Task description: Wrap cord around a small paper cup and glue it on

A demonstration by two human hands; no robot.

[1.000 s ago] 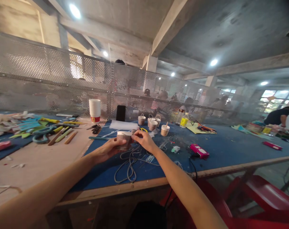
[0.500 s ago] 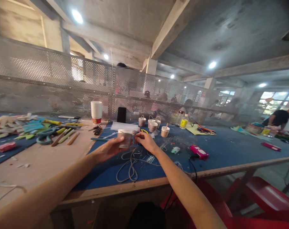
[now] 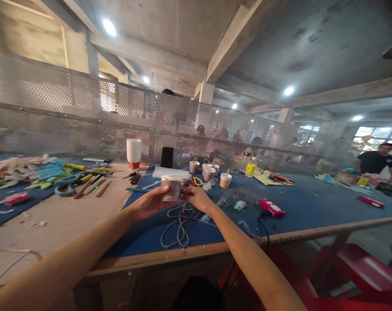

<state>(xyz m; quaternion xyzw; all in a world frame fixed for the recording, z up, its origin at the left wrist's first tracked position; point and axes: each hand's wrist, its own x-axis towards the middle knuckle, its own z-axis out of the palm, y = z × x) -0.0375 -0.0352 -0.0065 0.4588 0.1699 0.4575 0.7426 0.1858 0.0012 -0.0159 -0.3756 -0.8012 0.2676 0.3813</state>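
Observation:
My left hand (image 3: 150, 201) is wrapped round a paper cup (image 3: 171, 190) with a white rim and a grey-brown patterned wall, held upright above the blue mat. At the cup's right side, my right hand (image 3: 196, 196) has its fingertips pinched together close to the wall. What they pinch is too small to make out. A loop of grey cord (image 3: 183, 231) lies on the mat below both hands. Just behind the right hand are yellow-handled scissors (image 3: 196, 181).
Several small cups with handles (image 3: 209, 172) stand behind, near another cup holding a stick (image 3: 225, 180). A stack of white cups (image 3: 134, 151), a phone (image 3: 167, 157), a yellow-labelled bottle (image 3: 251, 167) and a pink box (image 3: 271, 208) surround the work. Scissors (image 3: 66, 183) and tools lie left.
My right hand has moved slightly in against the cup's side, and more of the yellow scissors shows. The view has shifted slightly. A person at far right now stands more upright.

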